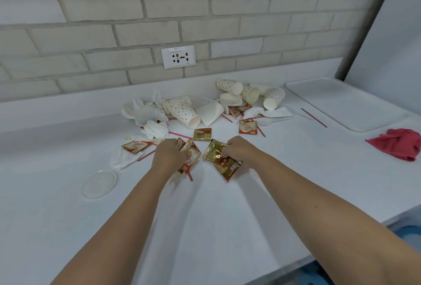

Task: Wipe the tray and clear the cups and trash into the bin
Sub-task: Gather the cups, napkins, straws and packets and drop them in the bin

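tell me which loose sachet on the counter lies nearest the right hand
The gold-brown sachet just beyond the hands; the other loose ones lie farther left or back.

A smooth, matt white countertop (227, 216) meets a rough, matt pale brick wall (136, 11). On it lie matt paper cups (185, 114) with orange dots, crumpled white paper napkins (157, 130), glossy foil sachets (224, 161), thin red plastic straws (314, 118), a clear glossy plastic lid (99, 184), a smooth white plastic tray (346, 105) and soft red cloth (397, 143).
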